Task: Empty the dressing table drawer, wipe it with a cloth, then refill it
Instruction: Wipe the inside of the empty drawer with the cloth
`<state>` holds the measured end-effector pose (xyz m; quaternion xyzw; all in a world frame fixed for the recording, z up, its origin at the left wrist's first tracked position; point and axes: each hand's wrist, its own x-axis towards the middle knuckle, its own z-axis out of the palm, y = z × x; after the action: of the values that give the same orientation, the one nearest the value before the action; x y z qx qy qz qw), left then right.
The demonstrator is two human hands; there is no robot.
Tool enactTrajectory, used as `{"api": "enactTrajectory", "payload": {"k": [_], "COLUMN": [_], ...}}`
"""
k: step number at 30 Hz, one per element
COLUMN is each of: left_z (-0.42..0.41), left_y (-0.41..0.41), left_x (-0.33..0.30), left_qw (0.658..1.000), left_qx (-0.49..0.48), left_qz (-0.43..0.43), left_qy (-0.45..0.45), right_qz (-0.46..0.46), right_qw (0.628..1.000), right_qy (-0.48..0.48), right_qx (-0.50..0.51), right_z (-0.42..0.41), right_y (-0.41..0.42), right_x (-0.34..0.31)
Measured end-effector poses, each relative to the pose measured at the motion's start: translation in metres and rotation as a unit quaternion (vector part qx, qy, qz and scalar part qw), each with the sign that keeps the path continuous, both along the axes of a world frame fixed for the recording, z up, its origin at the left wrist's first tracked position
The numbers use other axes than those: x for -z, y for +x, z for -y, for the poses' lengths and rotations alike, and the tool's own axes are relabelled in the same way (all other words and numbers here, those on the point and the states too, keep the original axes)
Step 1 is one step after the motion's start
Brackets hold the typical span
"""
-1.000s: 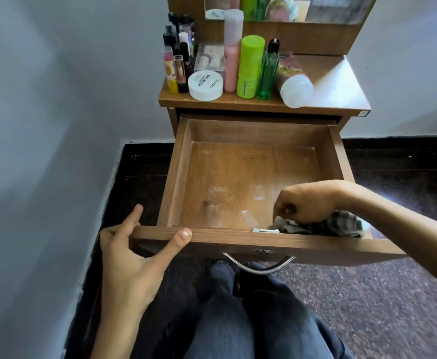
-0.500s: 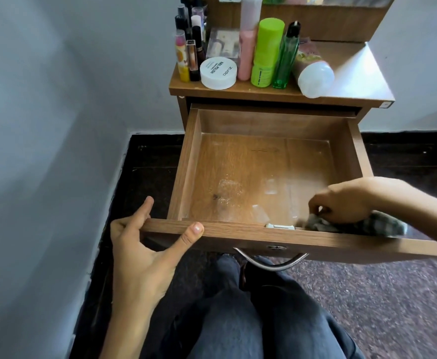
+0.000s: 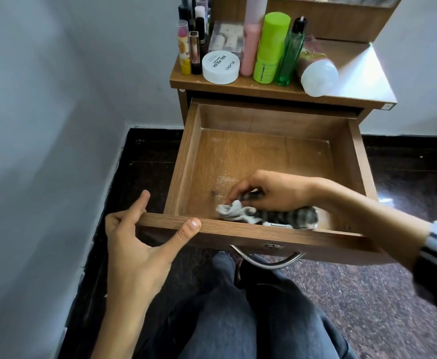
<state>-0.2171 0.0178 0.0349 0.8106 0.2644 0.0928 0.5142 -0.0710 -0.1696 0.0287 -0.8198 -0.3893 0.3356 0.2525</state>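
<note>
The wooden drawer (image 3: 269, 117) is pulled out toward me, and the cloth is the only thing in it. My right hand (image 3: 272, 191) reaches in from the right and grips a crumpled grey-and-white checked cloth (image 3: 240, 212) against the drawer floor, near the front wall at the middle. My left hand (image 3: 137, 244) holds the drawer's front left corner, thumb on top of the front edge, fingers round the side. A faint smear shows on the drawer floor beside the cloth.
The dressing table top (image 3: 362, 79) carries several bottles and tubes, a white round jar (image 3: 220, 66), a green can (image 3: 272, 47) and a white-capped bottle lying on its side (image 3: 316, 73). A metal handle (image 3: 266, 263) hangs under the drawer front. My knees sit below it. A wall stands at the left.
My right hand has swept the cloth leftward along the drawer's front, from the right corner to the middle. My left hand stays on the corner. The camera has tilted.
</note>
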Motion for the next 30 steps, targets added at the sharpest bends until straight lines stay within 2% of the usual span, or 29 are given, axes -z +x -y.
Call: {"api": "enactTrajectory", "payload": {"k": [3,5,7,9,11,14,17,18,20,23,24,26,30], "left_z": [0.000,0.000,-0.001,-0.001,-0.001,-0.001,0.000,0.000,0.000,-0.001,-0.001,-0.001,0.001], "left_y": [0.000,0.000,0.000,0.000,0.001,0.001,0.001,0.001,0.001,0.000,0.000,0.000,0.001], "left_x": [-0.001,0.000,0.001,0.002,0.002,0.003,0.002,0.002,0.002,0.002,0.002,0.002,0.002], "left_qw": [1.000,1.000,1.000,1.000,1.000,1.000,1.000,1.000,1.000,1.000,1.000,1.000,1.000], "left_qx": [0.000,0.005,0.007,0.007,0.004,0.001,-0.003,-0.003,-0.001,0.001,0.002,0.001,-0.002], "left_qz": [-0.002,-0.002,0.000,0.001,0.002,-0.003,-0.007,-0.008,-0.006,-0.001,0.000,0.001,-0.002], "left_qy": [0.003,0.002,0.000,0.000,-0.001,-0.001,-0.009,-0.011,-0.012,-0.014,-0.016,-0.018,-0.017], "right_qz": [-0.009,-0.003,0.009,0.001,0.005,0.034,0.003,-0.005,0.015,0.053,0.061,0.070,0.076], "right_qw": [0.999,0.990,0.958,0.932,0.949,0.990,0.999,1.000,0.994,0.952,0.940,0.945,0.988], "right_qy": [-0.037,-0.133,-0.268,-0.340,-0.289,-0.108,-0.024,-0.028,-0.103,-0.283,-0.315,-0.294,-0.115], "right_qx": [-0.015,-0.050,-0.099,-0.123,-0.125,-0.080,-0.023,-0.010,-0.020,-0.100,-0.118,-0.127,-0.066], "right_z": [-0.013,-0.006,0.007,0.018,0.017,-0.009,-0.040,-0.044,-0.041,-0.030,-0.028,-0.030,-0.059], "right_y": [0.001,0.005,0.009,0.011,0.013,0.005,-0.008,-0.010,-0.008,-0.005,-0.004,-0.004,-0.015], "right_x": [-0.001,-0.006,-0.016,-0.026,-0.030,-0.020,-0.005,-0.002,-0.005,-0.022,-0.029,-0.036,-0.026]}}
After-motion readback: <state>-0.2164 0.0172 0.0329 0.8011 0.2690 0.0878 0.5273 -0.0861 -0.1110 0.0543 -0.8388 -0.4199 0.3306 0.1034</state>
